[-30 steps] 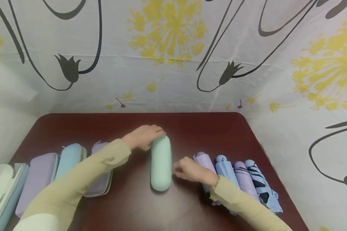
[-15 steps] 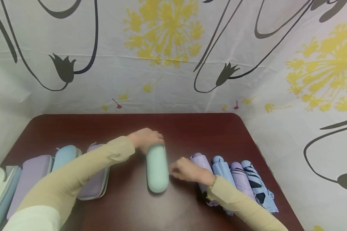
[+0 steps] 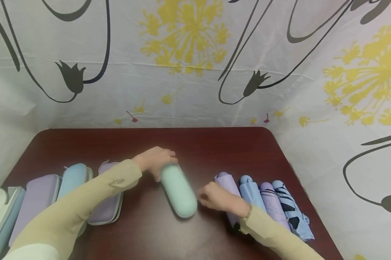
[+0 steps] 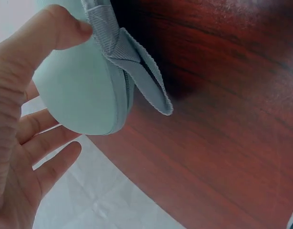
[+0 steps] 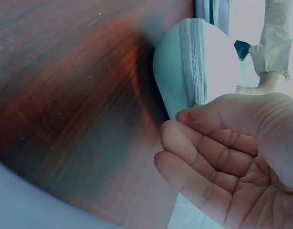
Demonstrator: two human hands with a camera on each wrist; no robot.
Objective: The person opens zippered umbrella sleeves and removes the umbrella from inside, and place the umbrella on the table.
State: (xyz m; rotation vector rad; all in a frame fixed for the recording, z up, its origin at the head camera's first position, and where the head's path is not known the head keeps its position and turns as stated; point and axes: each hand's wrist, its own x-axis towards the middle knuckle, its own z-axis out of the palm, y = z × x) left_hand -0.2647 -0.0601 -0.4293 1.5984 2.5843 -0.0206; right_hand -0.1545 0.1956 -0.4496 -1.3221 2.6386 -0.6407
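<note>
A mint-green zippered pencil case (image 3: 179,191) lies slanted at mid-table, its near end pointing right. My left hand (image 3: 156,161) holds its far end. In the left wrist view the thumb (image 4: 65,29) presses one side of the case (image 4: 79,86), with fingers around the other, beside a grey fabric loop (image 4: 149,81). My right hand (image 3: 216,196) is at the near end's right side. In the right wrist view the fingers are curled and thumb and forefinger pinch at the zipper (image 5: 194,62); the pull itself is hidden between them.
More pencil cases stand along the left: purple (image 3: 41,195), blue (image 3: 73,178) and another purple one (image 3: 106,209) partly under my left sleeve. Several folded umbrellas (image 3: 252,191) line the right side. A patterned cloth (image 3: 182,90) hangs behind the dark red table (image 3: 202,144).
The pencil case has turned, its near end swinging right and its far end shifting left with my left hand. My right hand has moved slightly right, still beside the case.
</note>
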